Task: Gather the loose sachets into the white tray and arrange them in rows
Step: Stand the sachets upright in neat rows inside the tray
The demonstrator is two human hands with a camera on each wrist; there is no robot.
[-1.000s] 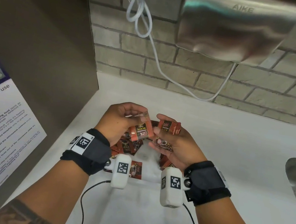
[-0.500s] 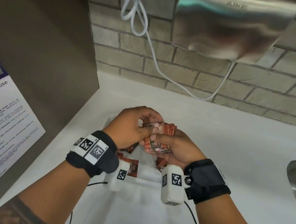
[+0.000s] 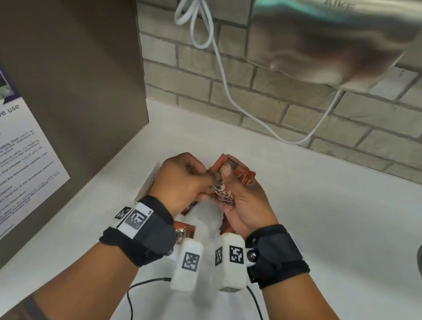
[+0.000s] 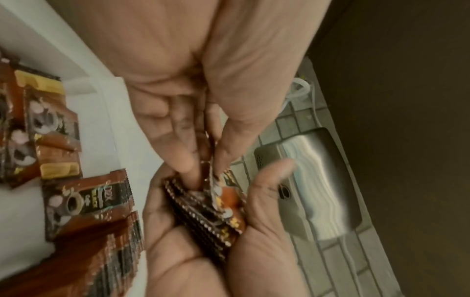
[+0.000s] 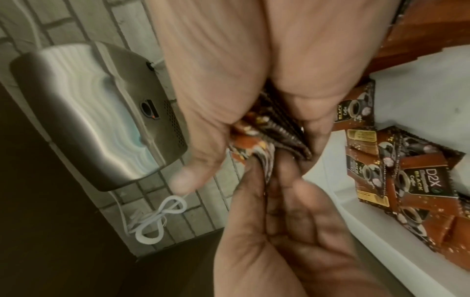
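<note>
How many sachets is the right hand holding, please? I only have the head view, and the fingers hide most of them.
Observer: The left wrist view shows the right hand cupping a stack of several, seen edge on; I cannot count them exactly.
Operator: And what is the left hand doing there?
Observer: The left hand pinches one sachet between thumb and fingers at the stack's edge.
Operator: Are those in the tray in rows?
Observer: No. The right wrist view shows loose sachets overlapping at odd angles in the tray.
</note>
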